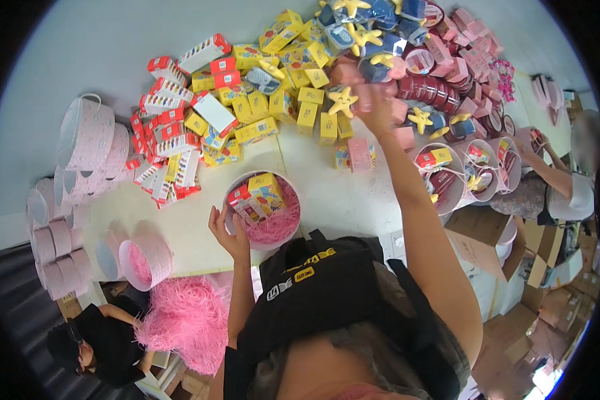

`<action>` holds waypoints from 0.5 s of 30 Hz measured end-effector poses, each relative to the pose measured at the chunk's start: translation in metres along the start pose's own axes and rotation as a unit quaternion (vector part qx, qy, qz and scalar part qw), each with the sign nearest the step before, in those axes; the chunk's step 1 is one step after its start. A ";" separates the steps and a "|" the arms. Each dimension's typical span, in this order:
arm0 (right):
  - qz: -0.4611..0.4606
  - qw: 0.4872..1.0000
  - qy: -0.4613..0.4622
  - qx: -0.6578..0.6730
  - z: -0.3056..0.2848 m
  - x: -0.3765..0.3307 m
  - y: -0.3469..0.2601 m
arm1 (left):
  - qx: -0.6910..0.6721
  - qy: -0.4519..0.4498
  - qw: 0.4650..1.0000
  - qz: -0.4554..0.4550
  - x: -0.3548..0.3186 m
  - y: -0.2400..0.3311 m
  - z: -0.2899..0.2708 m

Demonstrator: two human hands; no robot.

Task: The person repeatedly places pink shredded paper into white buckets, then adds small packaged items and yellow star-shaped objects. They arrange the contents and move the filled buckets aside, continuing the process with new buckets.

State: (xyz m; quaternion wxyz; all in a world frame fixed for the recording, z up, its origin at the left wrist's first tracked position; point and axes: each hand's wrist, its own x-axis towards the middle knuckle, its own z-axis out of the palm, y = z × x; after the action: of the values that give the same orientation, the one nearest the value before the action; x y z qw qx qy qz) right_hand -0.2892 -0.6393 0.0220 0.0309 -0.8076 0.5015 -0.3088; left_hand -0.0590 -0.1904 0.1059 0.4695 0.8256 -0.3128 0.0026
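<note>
My left hand (229, 235) is beside a round white bucket (274, 246), fingers spread and its fingertips close to the left rim. Inside the bucket, a yellow box (267, 192) and a red-and-white box (247, 205) rest on pink paper shreds (281, 223). My right arm is stretched far forward, and my right hand (376, 112) is among small pink boxes (399, 109), to the right of a yellow plush starfish (342, 102). Motion smears its fingers, so whether it grips anything cannot be made out.
Piles of red-and-white boxes (173, 143), yellow boxes (257, 107) and dark red round tins (428, 92) cover the far table. Filled buckets (440, 179) stand at right, near another person (570, 190). Stacked buckets (87, 137) are left; a person (100, 347) handles pink shreds (187, 320) below.
</note>
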 end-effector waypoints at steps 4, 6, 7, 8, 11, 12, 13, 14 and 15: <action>0.360 0.770 -0.096 0.518 -0.073 -0.036 0.004 | -0.050 -0.018 0.999 -0.002 -0.010 -0.004 -0.002; 0.385 0.600 -0.194 0.674 -0.116 -0.054 -0.047 | -0.089 -0.051 0.995 0.015 -0.006 -0.002 -0.002; 0.394 0.497 -0.237 0.736 -0.137 -0.061 -0.079 | -0.092 -0.085 0.992 0.031 0.000 -0.002 0.000; 0.387 0.467 -0.280 0.745 -0.152 -0.069 -0.109 | -0.095 -0.119 0.987 0.048 0.009 0.000 0.005; 0.331 0.385 -0.426 0.749 -0.157 -0.098 -0.168 | -0.222 -0.224 0.949 0.015 0.041 0.050 0.015; 0.292 0.365 -0.487 0.738 -0.137 -0.114 -0.175 | -0.280 -0.258 0.925 -0.018 0.047 0.066 0.012; 0.252 0.340 -0.546 0.723 -0.124 -0.128 -0.186 | -0.257 -0.293 0.921 0.014 0.049 0.072 0.002; 0.265 0.416 -0.569 0.658 -0.134 -0.135 -0.218 | -0.233 -0.326 0.915 0.045 0.051 0.074 -0.008; 0.271 0.492 -0.583 0.587 -0.145 -0.139 -0.251 | -0.210 -0.360 0.906 0.079 0.054 0.068 -0.015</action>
State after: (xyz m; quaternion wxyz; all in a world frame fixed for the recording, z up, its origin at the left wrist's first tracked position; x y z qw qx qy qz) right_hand -0.2102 -0.3618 0.1642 0.8653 -0.4235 0.2660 0.0330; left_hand -0.0462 -0.2310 0.1834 0.4856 0.6254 -0.5183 -0.3232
